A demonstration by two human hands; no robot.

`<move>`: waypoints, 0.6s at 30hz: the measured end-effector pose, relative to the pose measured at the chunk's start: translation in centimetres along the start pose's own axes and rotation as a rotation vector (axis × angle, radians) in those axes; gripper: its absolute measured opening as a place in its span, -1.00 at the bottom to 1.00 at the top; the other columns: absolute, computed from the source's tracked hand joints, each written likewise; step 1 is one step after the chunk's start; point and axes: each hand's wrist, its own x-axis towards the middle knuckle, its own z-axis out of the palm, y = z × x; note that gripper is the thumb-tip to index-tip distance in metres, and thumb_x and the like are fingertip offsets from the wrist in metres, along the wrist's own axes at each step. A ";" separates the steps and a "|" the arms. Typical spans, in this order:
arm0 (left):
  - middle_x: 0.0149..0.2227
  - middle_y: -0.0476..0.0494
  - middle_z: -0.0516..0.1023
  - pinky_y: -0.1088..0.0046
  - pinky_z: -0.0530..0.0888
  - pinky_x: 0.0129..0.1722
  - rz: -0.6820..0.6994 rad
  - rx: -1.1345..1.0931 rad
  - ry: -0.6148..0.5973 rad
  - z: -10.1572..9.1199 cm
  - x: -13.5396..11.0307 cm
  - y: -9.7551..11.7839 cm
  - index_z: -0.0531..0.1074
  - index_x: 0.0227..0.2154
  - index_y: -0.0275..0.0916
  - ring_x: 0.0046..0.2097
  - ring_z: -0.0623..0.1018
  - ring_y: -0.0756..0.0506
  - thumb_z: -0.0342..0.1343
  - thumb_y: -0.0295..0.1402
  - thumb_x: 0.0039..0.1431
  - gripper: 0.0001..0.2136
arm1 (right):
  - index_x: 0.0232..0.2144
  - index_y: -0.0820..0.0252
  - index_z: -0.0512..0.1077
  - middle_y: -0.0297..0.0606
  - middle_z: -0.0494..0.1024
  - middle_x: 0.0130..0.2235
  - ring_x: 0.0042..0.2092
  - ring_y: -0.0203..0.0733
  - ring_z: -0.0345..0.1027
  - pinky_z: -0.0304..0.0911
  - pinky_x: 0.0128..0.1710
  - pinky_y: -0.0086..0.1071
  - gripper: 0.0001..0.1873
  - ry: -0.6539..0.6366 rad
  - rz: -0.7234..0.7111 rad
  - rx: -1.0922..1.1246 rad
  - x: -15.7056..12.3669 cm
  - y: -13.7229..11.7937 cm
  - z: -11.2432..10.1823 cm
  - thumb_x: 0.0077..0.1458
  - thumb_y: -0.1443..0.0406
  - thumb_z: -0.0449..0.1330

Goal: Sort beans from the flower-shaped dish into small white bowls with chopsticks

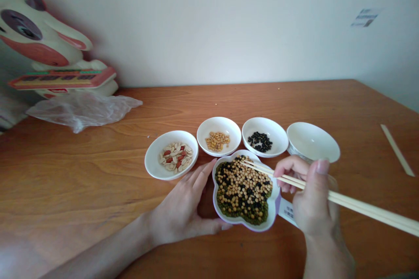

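Note:
My right hand (316, 200) holds a pair of wooden chopsticks (369, 210), their tips down among the beans in a flower-shaped dish (275, 200). Soybeans and black beans are mixed there over small green beans (225, 202). On the dish's left side, my left hand (183, 209) curves around the rim, with thumb and fingers against it. Whether a bean is between the chopstick tips is too small to tell. Just behind the dish are a white bowl of soybeans (218, 141) and a white bowl of black beans (260, 142).
To the left, a white bowl (153, 159) contains pale seeds and a few reddish nuts. Another white bowl (312, 139) stands behind my right hand. A thin paper strip (397, 150) lies at the right. A cow-shaped toy keyboard (62, 78) and plastic bag (85, 109) occupy the left rear.

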 end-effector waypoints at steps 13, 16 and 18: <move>0.48 -0.35 0.30 0.02 0.41 0.46 0.017 -0.002 0.009 -0.1 0.0 0.0 -0.15 0.55 -0.08 0.45 0.40 -0.38 0.53 -0.01 0.08 0.17 | -0.59 0.16 0.56 -0.20 0.44 -0.65 -0.58 -0.21 0.30 0.15 -0.62 -0.34 -0.04 0.155 -0.032 0.031 0.1 -0.4 0.3 0.43 -0.28 -0.27; 0.48 -0.35 0.30 0.00 0.41 0.46 0.019 -0.001 0.012 -0.1 0.0 0.1 -0.15 0.55 -0.07 0.44 0.41 -0.38 0.53 -0.02 0.08 0.17 | -0.58 0.16 0.56 -0.20 0.44 -0.65 -0.57 -0.19 0.30 0.17 -0.61 -0.34 -0.03 0.135 -0.023 0.033 0.1 -0.4 -0.1 0.41 -0.30 -0.29; 0.48 -0.36 0.30 -0.02 0.41 0.46 0.018 -0.002 0.009 -0.1 0.0 0.2 -0.15 0.55 -0.06 0.45 0.40 -0.40 0.53 -0.03 0.07 0.18 | -0.56 0.15 0.57 -0.20 0.44 -0.63 -0.56 -0.20 0.31 0.17 -0.60 -0.34 -0.04 0.087 -0.011 0.026 0.0 -0.5 -0.3 0.42 -0.30 -0.28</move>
